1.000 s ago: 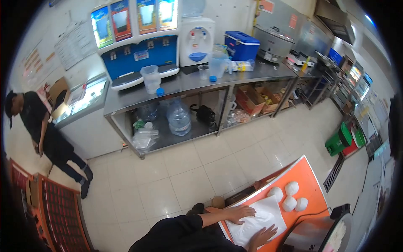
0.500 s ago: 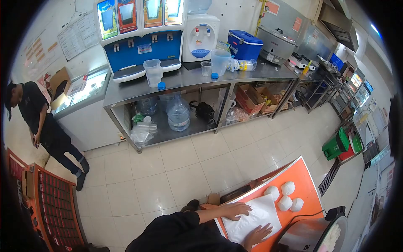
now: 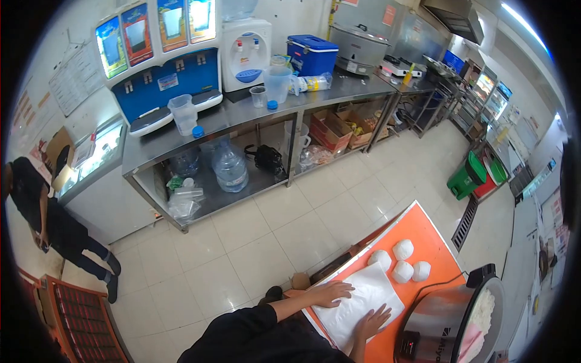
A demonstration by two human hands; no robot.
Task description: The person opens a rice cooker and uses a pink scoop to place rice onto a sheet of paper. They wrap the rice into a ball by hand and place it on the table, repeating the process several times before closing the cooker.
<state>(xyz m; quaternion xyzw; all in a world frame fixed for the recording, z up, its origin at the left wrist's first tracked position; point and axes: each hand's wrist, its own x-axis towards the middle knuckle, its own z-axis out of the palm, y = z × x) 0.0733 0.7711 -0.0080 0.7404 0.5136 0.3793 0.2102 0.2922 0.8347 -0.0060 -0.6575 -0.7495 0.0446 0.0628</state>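
A stack of white paper sheets (image 3: 357, 290) lies on the orange tabletop (image 3: 417, 230). My left hand (image 3: 334, 293) rests flat on the upper left part of the paper, fingers stretched out. On the lower right part lies my right hand (image 3: 373, 320), its fingers spread. Neither hand grips anything. Just beyond the paper sit several rounded white bundles (image 3: 402, 271), apparently wrapped in paper. To the right of my right hand stands a large rice cooker (image 3: 426, 320), its top open, with white rice (image 3: 481, 317) and something pink inside.
A cord runs across the tabletop from the cooker. Across the tiled floor, a steel counter (image 3: 242, 118) holds a drink dispenser (image 3: 166, 81), pitchers and a blue cooler box (image 3: 313, 55). A person in dark clothes (image 3: 45, 212) stands at far left. A green bin (image 3: 467, 175) stands at right.
My view has swung to the right, so the counter sits further left and more of the cooker shows. Both hands remain flat on the paper.
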